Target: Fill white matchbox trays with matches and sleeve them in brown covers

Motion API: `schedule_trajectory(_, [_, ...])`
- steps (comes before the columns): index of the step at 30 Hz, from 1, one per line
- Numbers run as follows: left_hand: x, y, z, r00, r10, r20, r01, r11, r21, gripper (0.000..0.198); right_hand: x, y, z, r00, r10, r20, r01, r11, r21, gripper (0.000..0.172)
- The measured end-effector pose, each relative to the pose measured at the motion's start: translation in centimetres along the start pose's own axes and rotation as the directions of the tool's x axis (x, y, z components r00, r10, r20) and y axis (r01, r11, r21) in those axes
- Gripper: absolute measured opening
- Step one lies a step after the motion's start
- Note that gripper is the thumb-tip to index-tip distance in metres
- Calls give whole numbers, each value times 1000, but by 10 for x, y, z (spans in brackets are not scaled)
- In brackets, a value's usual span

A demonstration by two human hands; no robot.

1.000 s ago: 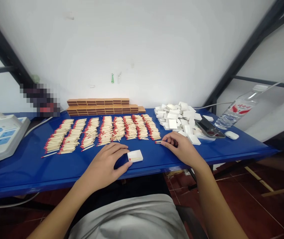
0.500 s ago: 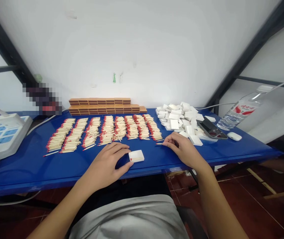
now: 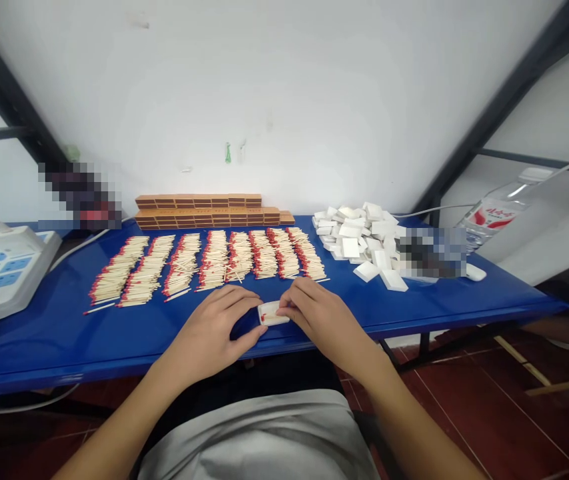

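Observation:
A small white matchbox tray sits on the blue tabletop near its front edge. My left hand grips the tray's left end between thumb and fingers. My right hand reaches over the right end, fingertips pinched on a matchstick whose red head points left inside the tray. The fingers partly cover the stick and the tray's right side. Behind both hands, red-headed matches lie in several slanted rows.
Matchbox sleeves are stacked along the wall. White trays lie heaped at the right, beside a water bottle and a white case. A power strip occupies the left end of the blue table.
My right hand has moved left with the matchstick, from near the right-hand row to the tray. My left hand stays in place on the tray.

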State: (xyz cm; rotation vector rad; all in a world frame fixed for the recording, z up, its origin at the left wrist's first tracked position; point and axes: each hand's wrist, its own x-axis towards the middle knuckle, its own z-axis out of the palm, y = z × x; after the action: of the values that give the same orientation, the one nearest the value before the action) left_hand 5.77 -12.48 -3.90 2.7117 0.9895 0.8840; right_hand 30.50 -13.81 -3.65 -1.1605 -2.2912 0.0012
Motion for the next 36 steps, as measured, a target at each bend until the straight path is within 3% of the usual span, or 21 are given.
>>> schedule_trajectory(3, [0,0,0,1000,2,7,-2,1000,-10,27,1,-4,4,1000,-12,4,12,999,40,11])
schedule_trajectory(8, [0,1,0,1000,3,-1,-3,1000,-15,27,-2,4,-4,999,40,-3,-38,957,286,11])
schedule_trajectory(10, [-1,0,0,1000,1,-4,-1,1000,-10,27,-6,21,-9,988,132,-80,-100,943,318,11])
schedule_trajectory(13, [-2,-1,0,1000,1,-6,-1,1000,2,27,-15,56,-16,937,281,-207,-235,947,219,13])
schedule_trajectory(18, [-2,-2,2,1000,-3,-1,3,1000,16,27,-26,93,-23,923,369,-111,-349,923,163,12])
schedule_trajectory(36, [-1,0,0,1000,-18,-6,18,1000,0,27,-26,94,-24,923,378,-69,-364,918,155,24])
